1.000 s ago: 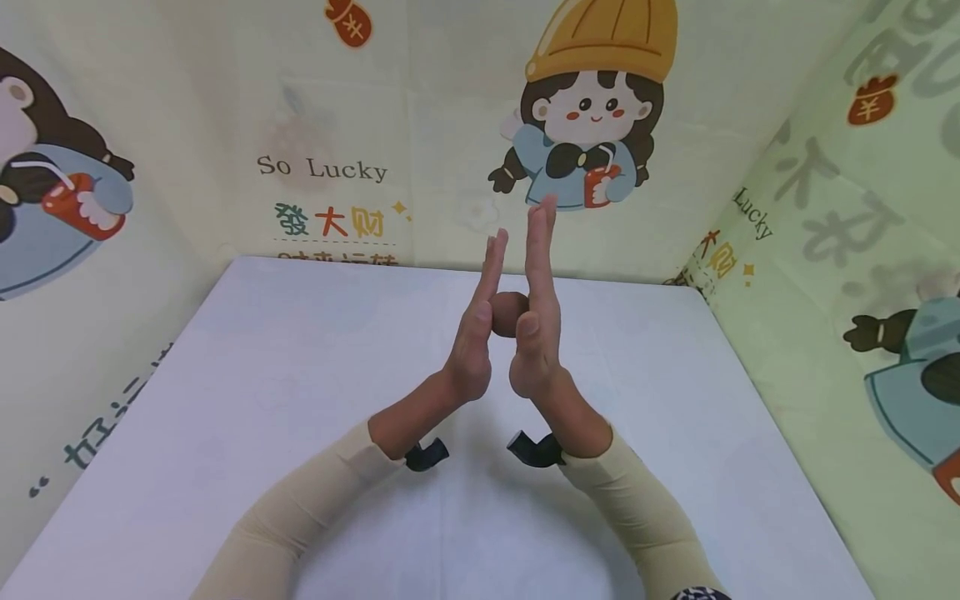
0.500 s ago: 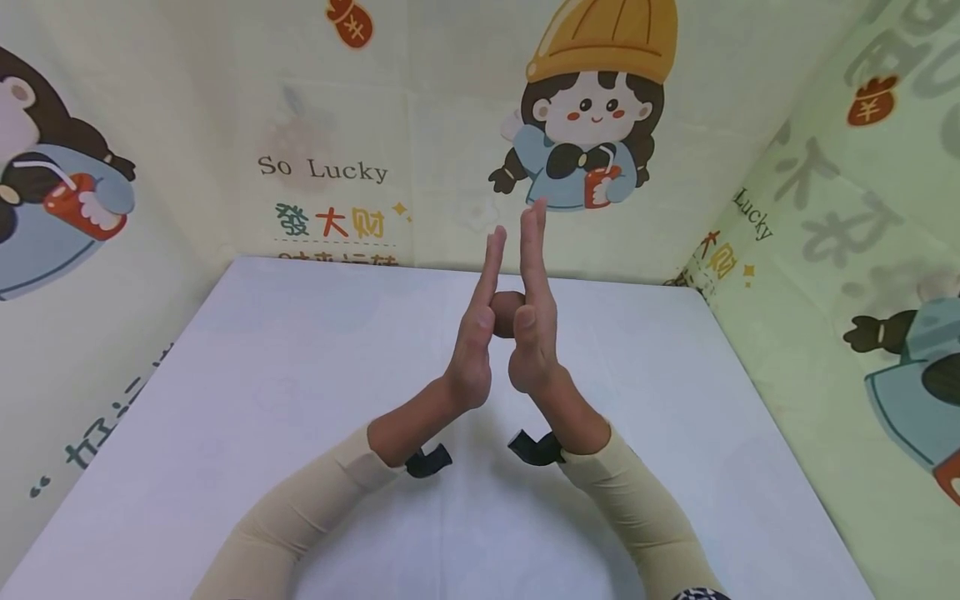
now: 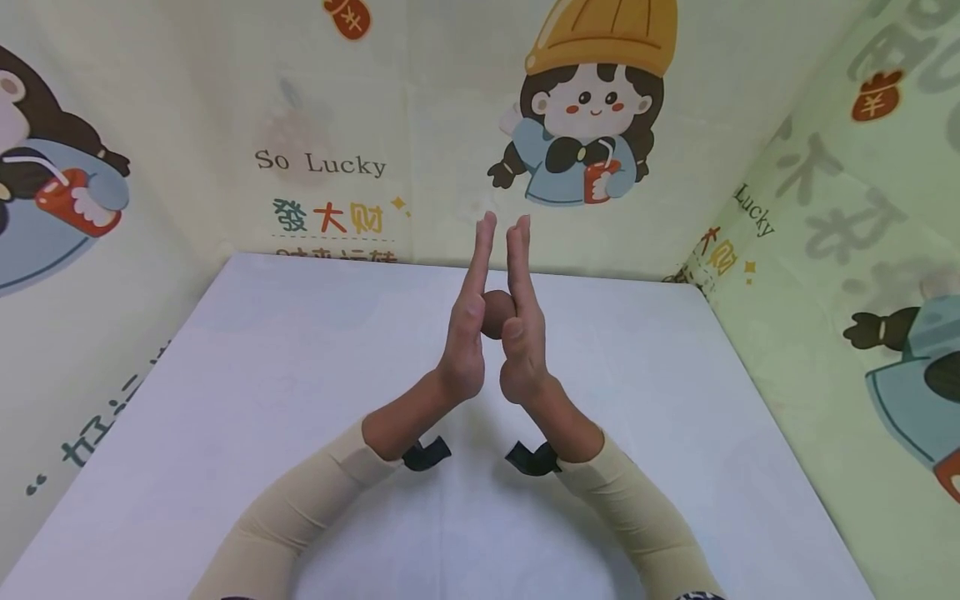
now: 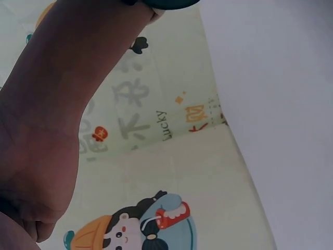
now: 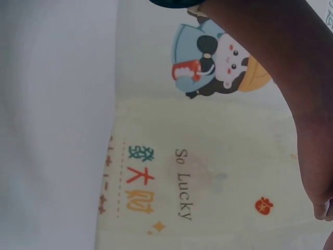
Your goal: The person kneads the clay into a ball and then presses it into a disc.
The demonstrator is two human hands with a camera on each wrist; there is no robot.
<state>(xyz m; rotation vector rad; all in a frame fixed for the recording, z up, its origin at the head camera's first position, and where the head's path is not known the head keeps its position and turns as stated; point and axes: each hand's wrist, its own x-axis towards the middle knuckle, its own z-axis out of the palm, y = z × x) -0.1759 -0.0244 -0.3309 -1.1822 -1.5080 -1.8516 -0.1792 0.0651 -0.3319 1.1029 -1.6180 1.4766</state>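
Note:
A small brown ball (image 3: pixel 498 315) is held in the air between my two palms, above the white table. My left hand (image 3: pixel 467 329) presses it from the left, fingers straight and pointing up and away. From the right, my right hand (image 3: pixel 525 333) presses against it, its fingers just as straight and its thumb beside the ball. Both sets of fingertips stand at about the same height. Each wrist view shows a bare forearm and part of a hand at its edge, a forearm (image 4: pixel 67 78) in the left one; the ball is not visible there.
The white table (image 3: pixel 315 350) lies under the arms. Cloth printed with cartoon figures and lettering (image 3: pixel 321 163) rises behind it and on both sides. Black curved pieces (image 3: pixel 426 454) stick out at the inner side of each wrist.
My right hand has slid back and down while the left fingertips have risen, so they are now nearly level. Both hands and the ball have shifted slightly left.

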